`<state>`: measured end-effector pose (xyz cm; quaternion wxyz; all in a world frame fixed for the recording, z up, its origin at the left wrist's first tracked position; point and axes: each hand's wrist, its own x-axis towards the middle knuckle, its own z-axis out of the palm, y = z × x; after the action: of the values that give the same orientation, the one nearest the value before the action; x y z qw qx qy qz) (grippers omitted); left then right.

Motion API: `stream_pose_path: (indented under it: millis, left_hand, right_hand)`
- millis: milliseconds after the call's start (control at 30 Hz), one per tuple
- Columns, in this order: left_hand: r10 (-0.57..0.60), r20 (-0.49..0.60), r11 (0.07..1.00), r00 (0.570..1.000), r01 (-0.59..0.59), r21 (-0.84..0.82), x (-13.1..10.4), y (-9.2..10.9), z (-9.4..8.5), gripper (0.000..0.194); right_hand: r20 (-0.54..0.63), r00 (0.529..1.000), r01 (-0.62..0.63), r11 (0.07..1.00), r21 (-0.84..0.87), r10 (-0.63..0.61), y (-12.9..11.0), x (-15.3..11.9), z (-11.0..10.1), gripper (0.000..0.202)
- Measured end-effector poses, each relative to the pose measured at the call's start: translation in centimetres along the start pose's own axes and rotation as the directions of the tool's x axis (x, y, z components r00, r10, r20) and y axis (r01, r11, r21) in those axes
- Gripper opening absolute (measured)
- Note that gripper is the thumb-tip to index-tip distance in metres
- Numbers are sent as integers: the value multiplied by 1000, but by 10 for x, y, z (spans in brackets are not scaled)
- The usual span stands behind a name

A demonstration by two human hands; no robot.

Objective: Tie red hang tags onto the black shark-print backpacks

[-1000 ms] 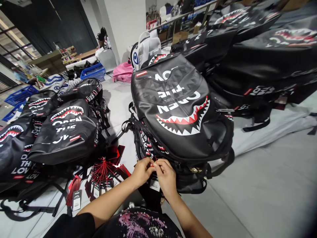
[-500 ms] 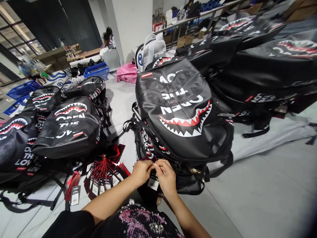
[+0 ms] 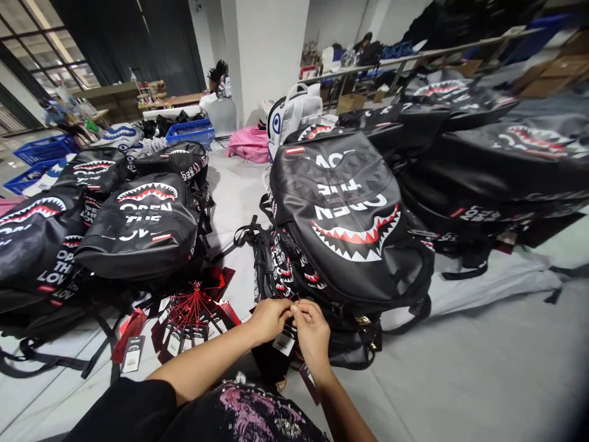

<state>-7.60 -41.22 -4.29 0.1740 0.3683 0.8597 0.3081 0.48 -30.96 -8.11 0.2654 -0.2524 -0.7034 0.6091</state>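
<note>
Both hands meet at the near side of a black backpack (image 3: pixel 340 202) that lies with its shark-mouth print facing up. My left hand (image 3: pixel 270 320) is closed in a pinch, its fingertips touching those of my right hand (image 3: pixel 313 331). My right hand is pinched too, and a bit of red string shows at the fingertips. Just below them hangs a black hang tag with a white barcode label (image 3: pixel 284 344). A dark red tag (image 3: pixel 309 382) dangles under my right wrist. The exact hold on the string is partly hidden by the fingers.
To the left, hang tags (image 3: pixel 175 339) with bunched red strings (image 3: pixel 196 307) lie beside more black backpacks (image 3: pixel 142 227). Further backpacks (image 3: pixel 497 159) are piled on the right. Behind stand a white backpack (image 3: pixel 301 113), a pink bag (image 3: pixel 250 144) and blue baskets (image 3: pixel 191 132).
The head view has tilted up and shifted slightly, so the surroundings sit lower and further right. Both hands stay pinched together at the string; the dark red tag shows more below the right wrist.
</note>
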Motion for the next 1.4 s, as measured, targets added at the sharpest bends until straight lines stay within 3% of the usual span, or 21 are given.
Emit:
stream_pose_path:
  millis: [167,300,433,600,933,1067,1200,1333,1400]
  left_hand:
    - [-73,-85,997,994,71,-22,-5,-5,2,13]
    - [1,-12,998,1000,-2,-69,-8,-7,2,19]
    - [-10,-46,1000,999,9,-7,-9,-10,4,16]
    - [32,-6,999,999,-32,3,-9,-11,6,19]
    - [87,-38,996,996,-86,21,-12,-18,6,17]
    - [107,10,994,994,-107,-4,-13,-19,5,19]
    - [101,-56,995,993,-101,-2,-14,-20,3,16]
    - [131,-18,990,991,-132,-49,-13,-23,3,18]
    - [133,-51,990,990,-136,-46,-13,-25,3,16]
  right_hand:
    - [-12,996,-91,994,56,92,-7,-4,4,30]
    - [-34,991,-130,989,69,133,-9,-7,5,33]
    - [-53,982,-181,983,37,182,-7,-8,5,38]
    - [-81,980,-185,983,3,184,-4,-10,4,41]
    - [-118,941,-311,948,71,318,-7,-17,9,46]
    - [-135,940,-308,949,64,314,-8,-18,12,45]
    - [-152,935,-312,947,78,321,-11,-17,14,44]
    - [-162,942,-282,956,88,293,-10,-16,17,42]
    - [-157,946,-275,959,76,283,-8,-15,18,42]
